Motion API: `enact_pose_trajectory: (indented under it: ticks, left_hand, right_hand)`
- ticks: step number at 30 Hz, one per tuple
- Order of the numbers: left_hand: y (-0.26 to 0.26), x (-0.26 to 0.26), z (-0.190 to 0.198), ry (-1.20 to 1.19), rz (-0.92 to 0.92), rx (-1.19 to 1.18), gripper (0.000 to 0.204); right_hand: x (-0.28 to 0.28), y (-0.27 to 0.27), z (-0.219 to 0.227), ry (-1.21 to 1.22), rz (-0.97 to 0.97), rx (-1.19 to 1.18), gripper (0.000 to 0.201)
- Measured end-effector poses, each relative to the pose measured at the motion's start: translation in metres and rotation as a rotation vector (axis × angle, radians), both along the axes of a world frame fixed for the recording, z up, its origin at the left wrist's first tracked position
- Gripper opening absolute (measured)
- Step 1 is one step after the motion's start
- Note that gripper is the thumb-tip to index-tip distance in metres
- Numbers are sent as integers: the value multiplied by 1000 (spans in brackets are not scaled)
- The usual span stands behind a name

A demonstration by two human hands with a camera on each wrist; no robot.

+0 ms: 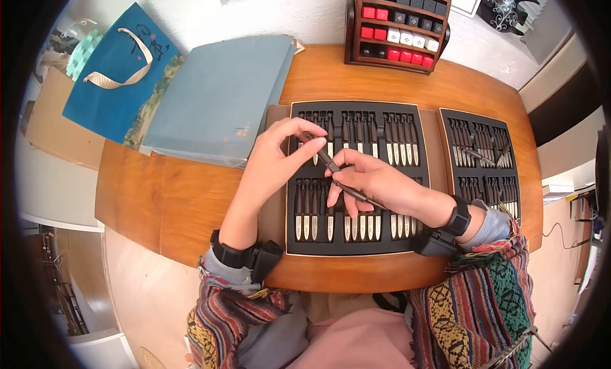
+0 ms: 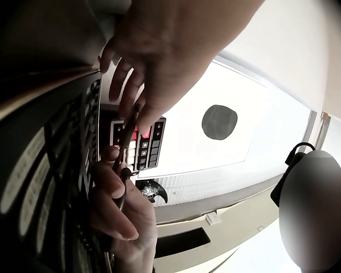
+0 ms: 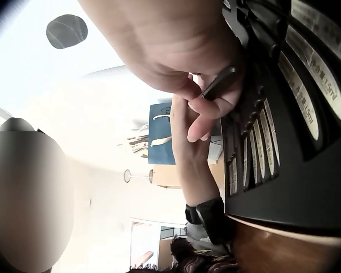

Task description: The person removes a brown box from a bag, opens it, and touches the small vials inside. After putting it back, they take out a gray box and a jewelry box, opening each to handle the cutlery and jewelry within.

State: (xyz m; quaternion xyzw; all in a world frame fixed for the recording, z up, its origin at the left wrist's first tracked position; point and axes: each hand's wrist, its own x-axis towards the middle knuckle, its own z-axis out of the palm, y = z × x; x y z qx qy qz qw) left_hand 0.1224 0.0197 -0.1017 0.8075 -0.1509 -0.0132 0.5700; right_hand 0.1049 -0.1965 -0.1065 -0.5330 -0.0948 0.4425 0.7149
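Over the open box of labelled tubes, both hands hold a dark, slim, pen-like tube (image 1: 358,194) that slants down to the right in the head view. My left hand (image 1: 280,149) pinches its upper end between thumb and fingers. Lower down, the thumb and index finger of my right hand (image 1: 375,181) pinch it near a thicker joint. One end of the tube (image 3: 219,82) pokes out past the right fingers in the right wrist view. Below lies the black tray (image 1: 312,247), with rows of dark tubes bearing pale pointed labels; some slots are hidden by the hands.
A second tray (image 1: 453,178) of similar tubes lies to the right, several lying crosswise on top. A grey-blue box lid (image 1: 216,95) and a blue paper bag (image 1: 114,95) stand at the left. A wooden rack (image 1: 349,47) with red, black and white blocks stands at the back.
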Motion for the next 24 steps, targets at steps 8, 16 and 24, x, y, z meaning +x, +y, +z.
enact_pose_trajectory:
  ticks: [8,16,24]
  left_hand:
    - [-3,-3,4,142,-102,-134,19]
    - [-2,-7,12,216,-247,-8,25]
    - [-4,-9,20,145,-388,193,19]
  right_hand:
    - [1,-6,5,-76,106,19,43]
    - [0,-6,6,-77,79,22,56]
    - [0,-6,3,-77,18,28,56]
